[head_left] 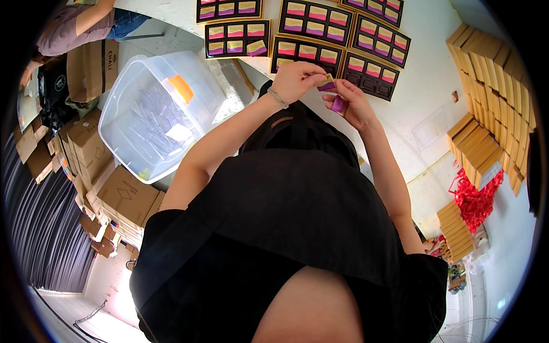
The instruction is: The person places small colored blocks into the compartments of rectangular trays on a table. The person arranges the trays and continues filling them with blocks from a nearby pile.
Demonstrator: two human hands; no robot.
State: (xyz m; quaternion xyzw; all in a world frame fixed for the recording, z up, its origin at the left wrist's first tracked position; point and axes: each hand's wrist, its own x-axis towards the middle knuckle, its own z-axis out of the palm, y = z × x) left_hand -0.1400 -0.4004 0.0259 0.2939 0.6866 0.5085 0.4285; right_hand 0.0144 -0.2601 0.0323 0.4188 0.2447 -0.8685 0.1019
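Observation:
My left hand (294, 83), with a bracelet at its wrist, pinches a small wrapped square (326, 84) in gold and purple. The fingertips of my right hand (357, 106) meet the same square from the other side. A second purple wrapped square (339, 105) sits in the curled fingers of my right hand. Just beyond, a black box (377, 88) has wrapped squares in its far row and bare dark cells in its near row. Part of another black box (307, 52) is hidden behind my left hand.
More filled black boxes (314, 22) cover the white table (426, 74); one has a tilted square (257, 48). A clear plastic bin (123, 143) stands left, near cardboard boxes (126, 194) and another person's arm (94, 16). Stacked gold boxes (494, 80) and red shred (477, 197) lie right.

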